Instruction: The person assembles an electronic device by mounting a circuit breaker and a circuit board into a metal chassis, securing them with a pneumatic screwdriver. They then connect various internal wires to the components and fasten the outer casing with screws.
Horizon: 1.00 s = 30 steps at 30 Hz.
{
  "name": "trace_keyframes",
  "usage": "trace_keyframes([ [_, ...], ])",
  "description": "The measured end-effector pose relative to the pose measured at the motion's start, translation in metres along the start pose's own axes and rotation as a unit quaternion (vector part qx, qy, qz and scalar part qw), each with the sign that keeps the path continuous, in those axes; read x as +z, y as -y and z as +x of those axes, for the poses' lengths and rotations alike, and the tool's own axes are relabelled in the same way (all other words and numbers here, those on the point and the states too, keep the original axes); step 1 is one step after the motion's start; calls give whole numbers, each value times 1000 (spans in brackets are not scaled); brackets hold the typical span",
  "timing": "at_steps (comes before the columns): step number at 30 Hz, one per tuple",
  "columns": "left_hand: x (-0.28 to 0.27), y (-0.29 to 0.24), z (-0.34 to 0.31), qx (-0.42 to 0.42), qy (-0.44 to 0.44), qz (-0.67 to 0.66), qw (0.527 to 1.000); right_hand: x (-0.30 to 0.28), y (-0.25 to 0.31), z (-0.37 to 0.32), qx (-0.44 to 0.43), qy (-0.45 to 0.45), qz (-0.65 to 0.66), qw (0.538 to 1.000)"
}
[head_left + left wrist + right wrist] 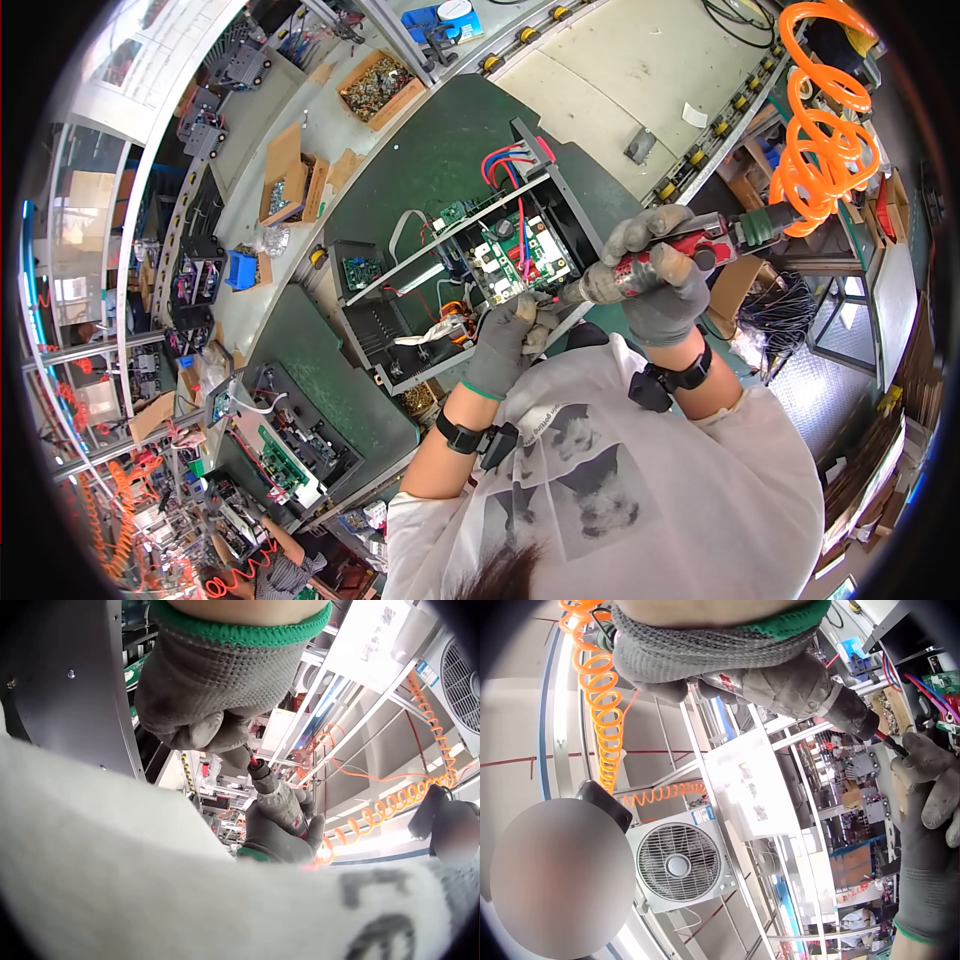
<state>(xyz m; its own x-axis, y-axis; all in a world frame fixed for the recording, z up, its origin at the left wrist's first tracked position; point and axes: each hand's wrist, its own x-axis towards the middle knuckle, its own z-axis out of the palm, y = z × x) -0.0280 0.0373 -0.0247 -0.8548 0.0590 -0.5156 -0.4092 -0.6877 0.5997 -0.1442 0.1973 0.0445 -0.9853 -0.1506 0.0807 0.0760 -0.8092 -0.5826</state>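
Observation:
My gloved right hand (668, 300) grips an air screwdriver (603, 284) with a grey-wrapped front and a red rear body. The tool lies nearly level and points left. At its tip, my gloved left hand (500, 347) has its fingers bent, pinching the end of the screwdriver bit (885, 740); any screw there is hidden by the fingers. Both hands are at the near side of an open metal chassis (572, 212). Inside it sit a green-and-white circuit board (547, 252), red and blue wires (521, 215) and a copper-coloured coil (460, 318).
An orange coiled hose (800, 180) runs up from the screwdriver's rear. Beyond the green mat (440, 140) stand boxes of small parts (380, 88). Another open chassis (290, 440) lies to the left. Black cables (785, 315) hang at the right.

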Motion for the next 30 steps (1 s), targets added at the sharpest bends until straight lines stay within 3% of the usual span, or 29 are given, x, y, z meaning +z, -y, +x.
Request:
trace_keyframes([
  [3,7,-3,-2,-1,3,6,1000,0,-1,0,-4,16,-3,1000],
  [5,17,-4,-4,40,-65,108,991,0,0,-1,-4,18,-12,1000],
  [9,20,-8,-6,74,-44,112,990,-7,0,-3,-3,44,7,999],
  [11,25,-17,-7,-12,-55,-1,998,-7,1,-3,-10,44,17,999],
  [12,21,-20,-4,-12,-55,1,998,-6,2,-3,-11,43,18,999],
  [14,10,-27,7,99,-113,213,965,-3,6,-2,-14,7,0,1000],
  [15,10,-30,13,98,-112,214,965,-2,8,-2,-15,5,0,1000],
  [16,10,-33,20,104,-188,424,880,-2,11,-2,-12,-17,-9,1000],
  [17,9,-37,27,106,-253,609,744,-2,13,-1,-10,-39,-19,999],
  [18,8,-35,37,143,-271,655,691,-6,14,0,-21,-37,-39,998],
  [21,11,-39,53,107,-245,690,672,-16,15,1,-41,-29,-40,998],
  [25,20,-43,61,60,-262,752,601,-20,20,-3,-47,-29,-42,998],
  [28,28,-51,64,19,-257,756,601,-22,23,-4,-24,-57,-29,998],
  [30,29,-47,68,51,-233,768,594,-26,23,-6,-30,-62,-35,997],
])
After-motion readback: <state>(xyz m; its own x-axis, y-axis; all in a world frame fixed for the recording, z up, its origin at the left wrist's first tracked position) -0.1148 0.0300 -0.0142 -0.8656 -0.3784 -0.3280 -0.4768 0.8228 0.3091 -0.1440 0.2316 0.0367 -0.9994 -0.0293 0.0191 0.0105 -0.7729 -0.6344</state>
